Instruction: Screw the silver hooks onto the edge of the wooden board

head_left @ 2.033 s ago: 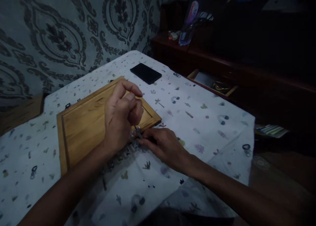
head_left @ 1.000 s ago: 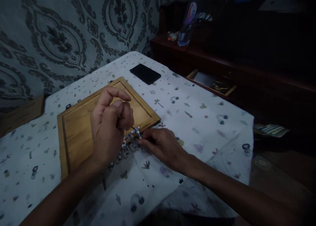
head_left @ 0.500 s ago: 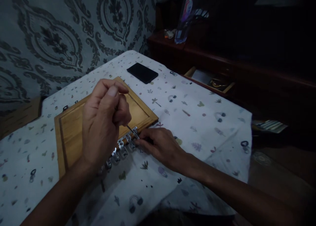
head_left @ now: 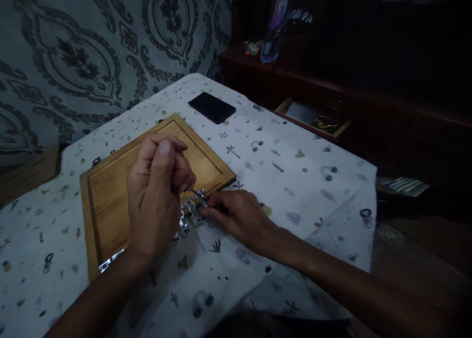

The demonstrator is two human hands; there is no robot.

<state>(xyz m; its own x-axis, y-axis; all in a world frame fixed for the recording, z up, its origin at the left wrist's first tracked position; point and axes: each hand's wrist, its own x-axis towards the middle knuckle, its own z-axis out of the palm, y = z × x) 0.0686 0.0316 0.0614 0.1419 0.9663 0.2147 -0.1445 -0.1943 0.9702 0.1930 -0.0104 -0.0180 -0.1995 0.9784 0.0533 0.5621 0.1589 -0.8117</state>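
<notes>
A framed wooden panel lies flat on the patterned cloth. Several metal clips line its near edge. My left hand is closed above the panel round a thin metal rod, whose tip meets the clip nearest the panel's right corner. The part of the rod inside the fist is hidden. Beside that corner, my right hand pinches the same metal clip between thumb and forefinger. My left wrist and forearm hide part of the near edge.
A black phone lies on the cloth-covered table beyond the panel. A clear bottle stands on the dark red cabinet, above an open drawer. Cardboard is at the left.
My left hand has turned a little and shifted slightly, and the rod now slants flatter toward the clip. My right hand stays at the clip.
</notes>
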